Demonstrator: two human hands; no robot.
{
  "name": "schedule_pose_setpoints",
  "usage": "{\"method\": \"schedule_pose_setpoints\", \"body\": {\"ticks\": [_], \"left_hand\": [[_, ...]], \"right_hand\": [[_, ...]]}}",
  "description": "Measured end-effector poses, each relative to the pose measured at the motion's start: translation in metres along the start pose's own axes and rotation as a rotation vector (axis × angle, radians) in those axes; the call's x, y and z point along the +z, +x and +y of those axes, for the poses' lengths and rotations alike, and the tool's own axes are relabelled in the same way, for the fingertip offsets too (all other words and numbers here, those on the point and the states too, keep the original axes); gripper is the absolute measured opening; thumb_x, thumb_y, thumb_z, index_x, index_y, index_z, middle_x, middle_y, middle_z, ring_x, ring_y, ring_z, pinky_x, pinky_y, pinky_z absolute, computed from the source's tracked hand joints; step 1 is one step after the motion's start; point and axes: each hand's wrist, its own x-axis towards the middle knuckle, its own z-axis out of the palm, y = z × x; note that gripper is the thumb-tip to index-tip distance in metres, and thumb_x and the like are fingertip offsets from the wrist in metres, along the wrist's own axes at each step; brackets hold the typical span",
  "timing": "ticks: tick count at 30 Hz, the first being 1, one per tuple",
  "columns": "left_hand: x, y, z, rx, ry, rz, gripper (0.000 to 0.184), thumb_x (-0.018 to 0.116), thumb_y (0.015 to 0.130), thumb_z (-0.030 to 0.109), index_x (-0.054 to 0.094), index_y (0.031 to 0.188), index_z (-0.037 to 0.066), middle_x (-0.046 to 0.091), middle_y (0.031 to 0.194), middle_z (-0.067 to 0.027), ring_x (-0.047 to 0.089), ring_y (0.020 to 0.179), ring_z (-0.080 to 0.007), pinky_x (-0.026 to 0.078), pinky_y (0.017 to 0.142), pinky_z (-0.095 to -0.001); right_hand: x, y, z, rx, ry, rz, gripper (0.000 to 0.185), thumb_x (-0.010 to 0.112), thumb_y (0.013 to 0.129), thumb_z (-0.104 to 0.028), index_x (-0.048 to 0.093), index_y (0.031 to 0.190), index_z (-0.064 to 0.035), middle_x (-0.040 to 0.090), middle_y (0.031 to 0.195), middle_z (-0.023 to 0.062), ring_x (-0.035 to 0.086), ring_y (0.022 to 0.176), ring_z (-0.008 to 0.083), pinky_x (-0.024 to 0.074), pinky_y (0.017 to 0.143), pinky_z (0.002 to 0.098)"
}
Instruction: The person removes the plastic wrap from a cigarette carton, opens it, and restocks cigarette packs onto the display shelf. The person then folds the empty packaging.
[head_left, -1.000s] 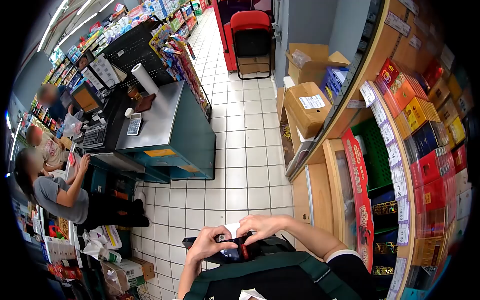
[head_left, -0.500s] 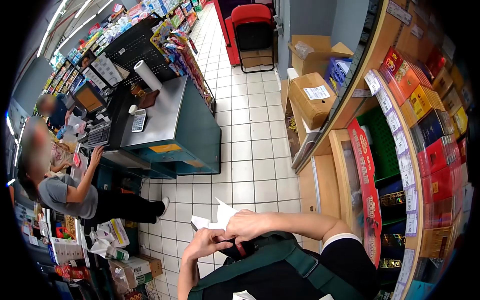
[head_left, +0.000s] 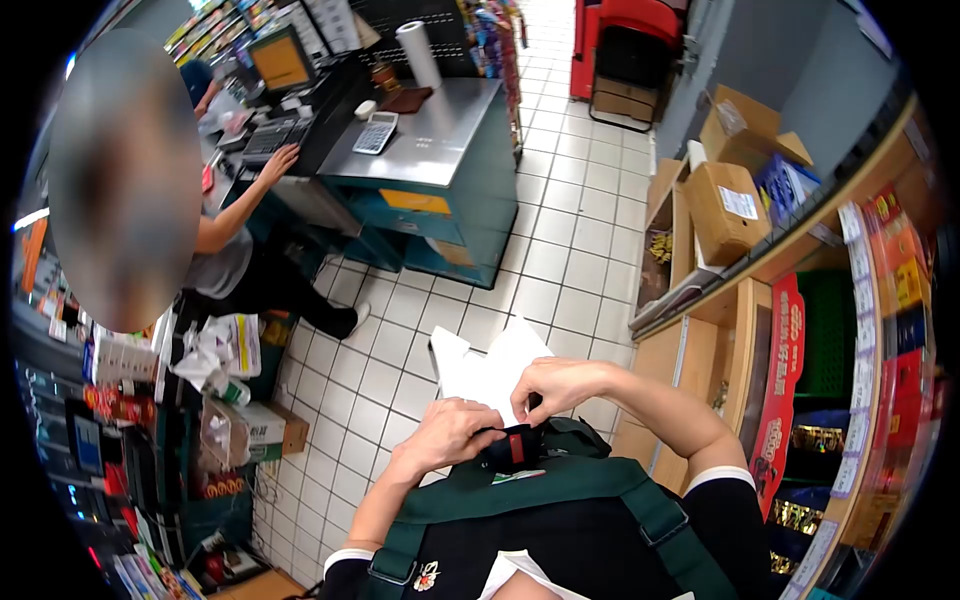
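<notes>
My left hand is closed, its thumb and fingertips at the upper edge of a small black pouch-like piece with a red patch, just in front of my chest. From the other side, my right hand comes in with fingers pinched together near the same edge; what lies in the pinch is hidden. White sheets of paper stick out beyond both hands, with folded or pointed corners. Whether a hand grips the paper cannot be made out. A green strap crosses my black top below the hands.
Ahead stands a counter with a calculator and a paper roll. A person in grey stands at the left, one hand by a keyboard. Shelves with red packs line the right. Cardboard boxes are stacked behind them.
The view has turned and shifted, so the counter and chair now sit further right. More of the white paper shows, and my hands have moved slightly apart above the black piece.
</notes>
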Motion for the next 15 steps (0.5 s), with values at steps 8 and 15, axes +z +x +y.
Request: {"method": "schedule_pose_setpoints", "body": {"ticks": [8,15], "left_hand": [[0.001,-0.014,-0.005,0.213,0.007,0.159,0.010,0.067,0.076,0.014,0.062,0.083,0.009,0.060,0.069,-0.0035,0.058,0.065,-0.0247,0.042,0.061,-0.0353],[-0.007,-0.020,-0.010,-0.045,-0.086,0.036,0.017,0.072,0.072,0.021,0.064,0.083,0.010,0.062,0.066,-0.0064,0.061,0.064,-0.0279,0.045,0.058,-0.0403]], "right_hand": [[-0.002,0.020,0.002,0.022,0.008,-0.091,0.012,0.068,0.074,-0.016,0.070,0.082,-0.0076,0.068,0.073,0.0047,0.063,0.070,0.0183,0.0462,0.065,0.0311],[-0.004,0.036,-0.003,0.021,0.052,-0.101,0.011,0.070,0.070,-0.015,0.070,0.079,-0.0074,0.068,0.073,0.0056,0.063,0.070,0.0196,0.0465,0.065,0.0314]]}}
